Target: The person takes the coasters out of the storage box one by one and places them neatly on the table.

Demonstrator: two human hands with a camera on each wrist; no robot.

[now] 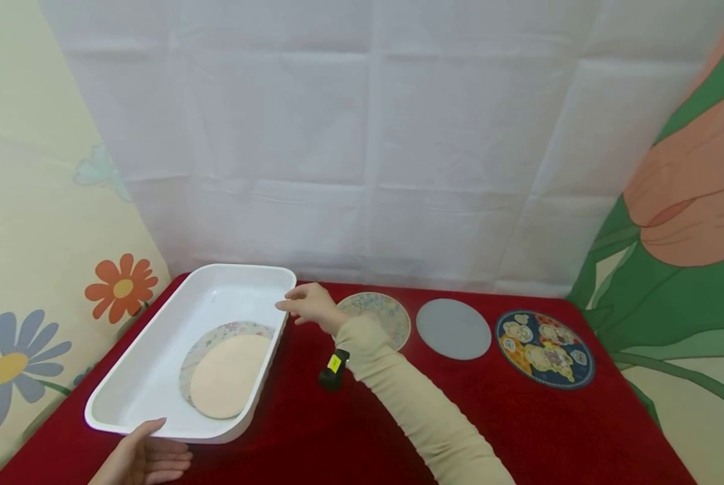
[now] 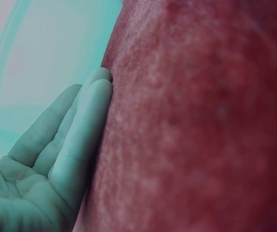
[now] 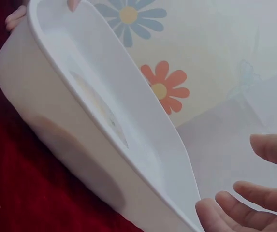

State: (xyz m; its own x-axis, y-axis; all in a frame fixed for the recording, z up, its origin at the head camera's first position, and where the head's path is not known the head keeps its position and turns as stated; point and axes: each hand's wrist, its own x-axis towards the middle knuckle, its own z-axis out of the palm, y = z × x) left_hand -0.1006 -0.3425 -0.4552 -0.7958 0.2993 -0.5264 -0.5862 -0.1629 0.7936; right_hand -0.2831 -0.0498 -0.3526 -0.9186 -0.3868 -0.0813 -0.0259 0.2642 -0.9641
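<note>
A white rectangular basin [image 1: 174,337] stands on the left of the red cloth. Inside lie two flat round discs, a plain cream one [image 1: 225,377] overlapping a flower-patterned one [image 1: 188,364]. My left hand [image 1: 146,458] is at the basin's near end, thumb over the rim. Its fingers [image 2: 85,130] stretch out straight, low beside the red cloth. My right hand [image 1: 310,303] is at the far right corner of the basin, fingertips right at the rim. In the right wrist view its fingers [image 3: 254,195] are loosely bent and spread, with nothing between them and the thumb.
Right of the basin lie a patterned disc [image 1: 392,316], partly behind my right sleeve, a pale grey disc [image 1: 454,329] and a blue-edged cartoon disc [image 1: 545,349]. A small black device [image 1: 333,370] with a yellow label sits by my right cuff. White sheeting [image 1: 362,148] hangs behind.
</note>
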